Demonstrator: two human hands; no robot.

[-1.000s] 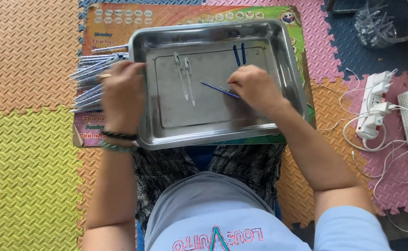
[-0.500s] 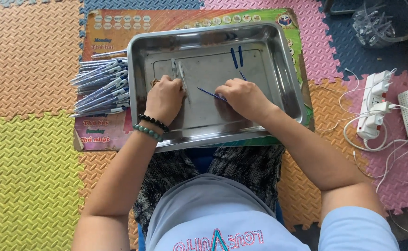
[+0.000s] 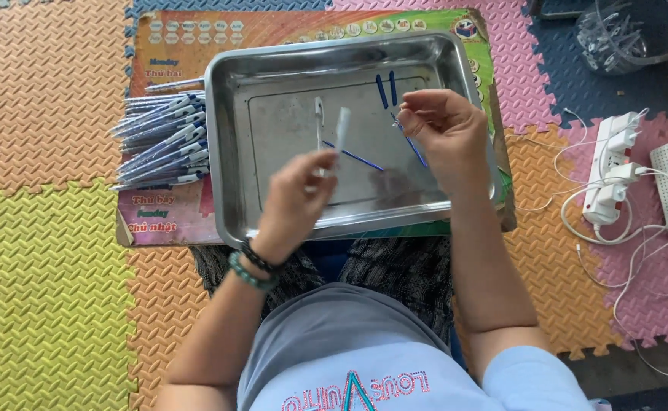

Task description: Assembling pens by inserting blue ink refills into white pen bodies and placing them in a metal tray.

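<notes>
Over the shallow stainless steel tray [image 3: 231, 152], the left hand [image 3: 297, 199] pinches a clear plastic pen barrel [image 3: 341, 131] between closed fingers. The right hand [image 3: 446, 133] seems to nip a thin blue ink refill [image 3: 411, 144]; its fingertips are blurred. Finished pens [image 3: 162, 141] lie stacked left of the tray.

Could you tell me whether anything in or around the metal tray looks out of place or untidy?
Nothing looks spilled or damaged. The left hand holds a clear pen barrel over the metal tray, the right hand a blue refill. The cables by the power strip are tangled.
</notes>
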